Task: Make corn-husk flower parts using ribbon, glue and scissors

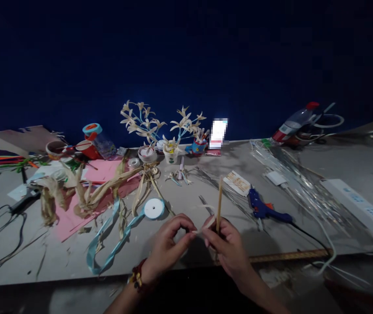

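Near the table's front edge, my left hand (173, 237) pinches the end of a small pale petal-like piece (208, 223) between thumb and forefinger. My right hand (225, 240) is closed around an upright thin wooden stick (219, 200), and its thumb and finger also hold the pale piece's other end. Just behind the hands lies a pair of scissors (205, 203), partly hidden. A roll of light blue ribbon (154, 209) sits left of my hands, its loose end looping forward. To the right rests a blue hot glue gun (266, 209) with a black cord.
Dried corn husks (84, 198) spread over pink paper (68, 218) on the left. White flower stems stand in small cups (171, 155) at the back, beside a lit phone (218, 133). Wire bundles (297, 187), a tilted bottle (291, 126) and a power strip (359, 207) lie right.
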### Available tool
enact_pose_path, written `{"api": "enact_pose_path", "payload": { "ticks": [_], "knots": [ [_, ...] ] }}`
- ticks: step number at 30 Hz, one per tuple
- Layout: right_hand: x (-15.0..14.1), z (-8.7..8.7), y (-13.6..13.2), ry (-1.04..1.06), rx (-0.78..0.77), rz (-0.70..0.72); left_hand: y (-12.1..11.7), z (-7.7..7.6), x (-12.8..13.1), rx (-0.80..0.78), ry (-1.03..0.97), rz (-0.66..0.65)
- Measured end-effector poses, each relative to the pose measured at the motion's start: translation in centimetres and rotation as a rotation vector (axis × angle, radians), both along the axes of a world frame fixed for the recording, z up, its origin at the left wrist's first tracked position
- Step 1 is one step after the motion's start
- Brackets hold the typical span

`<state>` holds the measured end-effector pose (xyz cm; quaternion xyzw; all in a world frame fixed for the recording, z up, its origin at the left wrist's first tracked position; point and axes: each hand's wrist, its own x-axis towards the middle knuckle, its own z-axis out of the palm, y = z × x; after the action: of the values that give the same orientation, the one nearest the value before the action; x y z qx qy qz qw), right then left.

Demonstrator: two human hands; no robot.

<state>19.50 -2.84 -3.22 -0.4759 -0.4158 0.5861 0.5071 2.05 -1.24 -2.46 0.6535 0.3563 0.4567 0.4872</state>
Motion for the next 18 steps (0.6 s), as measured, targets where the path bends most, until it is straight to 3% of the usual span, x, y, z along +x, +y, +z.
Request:
{"api": "enact_pose_path", "payload": {
  "ticks": [5,11,13,15,18],
  "knots": [
    [0.2,0.1,-0.1,0.038,0.02,-0.009,-0.1,-0.3,-0.3,-0.1,-0.075,0.052],
    [3.2,-1.1,-1.2,-0.107,0.044,-0.251,0.0,-0.3,-0.6,-0.191,-0.23,0.081],
    [3.9,-2.0,-1.8,-0.229,0.053,-0.195,0.1,-0.3,-0.5,-0.184,-0.249,0.083],
    [3.9,-2.4,-2.3,-0.336,0.047,-0.052,0.1,-0.3,-0.4,-0.157,-0.242,0.1],
    [3.1,-2.0,-2.5,-0.44,0.091,0.123,0.0,-0.3,-0.2,-0.106,-0.142,0.124]
  ]
}}
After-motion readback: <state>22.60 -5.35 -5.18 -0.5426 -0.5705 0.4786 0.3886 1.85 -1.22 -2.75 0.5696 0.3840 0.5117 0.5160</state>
